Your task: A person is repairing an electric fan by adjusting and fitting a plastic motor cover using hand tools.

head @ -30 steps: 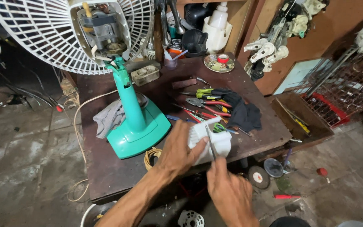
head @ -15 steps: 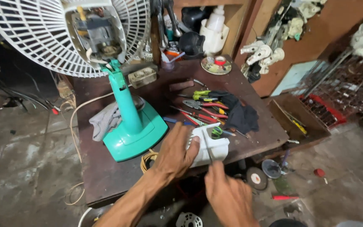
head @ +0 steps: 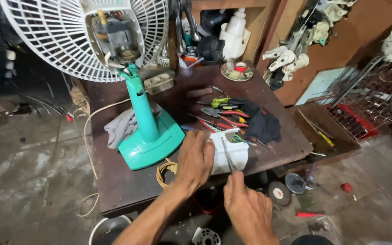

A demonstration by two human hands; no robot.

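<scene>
Head view — left hand (head: 195,159) clamps white plastic cover (head: 230,152); right hand (head: 247,209) fingers pinch thin metal tool (head: 227,156).

Left hand (head: 195,159) grips white plastic cover (head: 230,152); right hand (head: 246,206) holds thin tool (head: 227,155).

Stained concrete floor (head: 32,172); wooden workbench (head: 128,186)

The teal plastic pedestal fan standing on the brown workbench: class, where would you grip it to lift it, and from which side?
Probably grip the teal plastic pedestal fan by its slim upright neck, from the front edge of the brown workbench. The neck is narrow enough to wrap; the white wire grille is wide and open.
</scene>
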